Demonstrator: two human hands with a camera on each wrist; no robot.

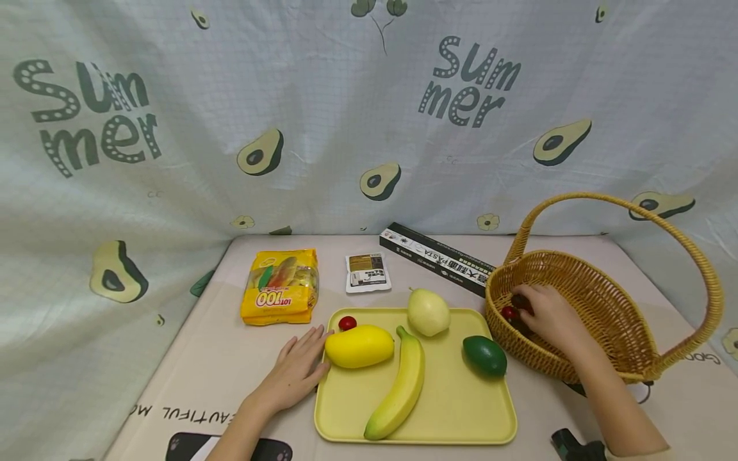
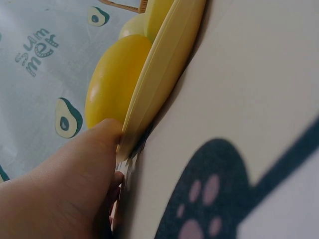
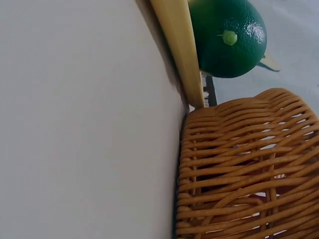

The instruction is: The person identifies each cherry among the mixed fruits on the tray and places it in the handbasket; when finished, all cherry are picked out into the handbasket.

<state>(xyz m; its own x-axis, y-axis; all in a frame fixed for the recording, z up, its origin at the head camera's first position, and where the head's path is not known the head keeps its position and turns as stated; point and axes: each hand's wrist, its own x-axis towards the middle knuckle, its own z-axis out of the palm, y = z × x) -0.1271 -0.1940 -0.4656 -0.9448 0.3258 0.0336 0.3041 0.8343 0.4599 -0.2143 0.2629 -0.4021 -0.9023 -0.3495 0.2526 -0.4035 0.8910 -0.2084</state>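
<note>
My left hand [image 1: 296,368] lies with its fingers extended at the left edge of the yellow tray [image 1: 461,410], fingertips right beside a yellow mango [image 1: 360,346]. My right hand [image 1: 550,317] reaches into the wicker basket [image 1: 599,294], fingers bent down around a dark reddish-brown item [image 1: 522,303]; I cannot tell whether they grip it. Next to those fingers, inside the basket, is a small red fruit [image 1: 509,312]. On the tray are another small red fruit [image 1: 348,323], a banana [image 1: 406,381], a pale green pear [image 1: 428,312] and a dark green avocado [image 1: 485,356].
Behind the tray lie a yellow snack bag [image 1: 280,286], a small white pouch [image 1: 368,273] and a long black pasta box [image 1: 437,257]. The basket's tall handle [image 1: 680,234] arches over its right side. A printed curtain [image 1: 323,96] hangs along the back.
</note>
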